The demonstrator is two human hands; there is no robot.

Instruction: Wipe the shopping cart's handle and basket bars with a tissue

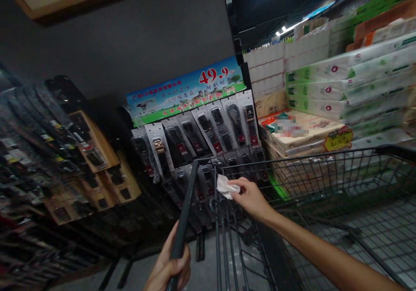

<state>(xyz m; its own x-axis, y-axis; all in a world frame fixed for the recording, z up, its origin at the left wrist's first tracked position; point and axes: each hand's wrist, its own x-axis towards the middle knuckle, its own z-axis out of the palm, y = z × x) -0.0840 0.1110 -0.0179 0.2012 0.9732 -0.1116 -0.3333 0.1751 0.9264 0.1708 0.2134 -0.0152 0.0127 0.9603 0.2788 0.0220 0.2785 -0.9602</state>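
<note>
White crumpled tissue [226, 187] sits pinched in the right hand [250, 198], its grip closed on it against the cart [325, 174] rim. Left hand [169, 265] wraps its grip shut around the cart handle [185, 213], below and left.

The left hand [169, 267] grips the dark handle bar [184, 213] of a wire shopping cart [325, 174]. The right hand [250, 198] presses a crumpled white tissue [226, 187] against the cart's near rim; packaged belts [208, 130] hang beyond.
</note>
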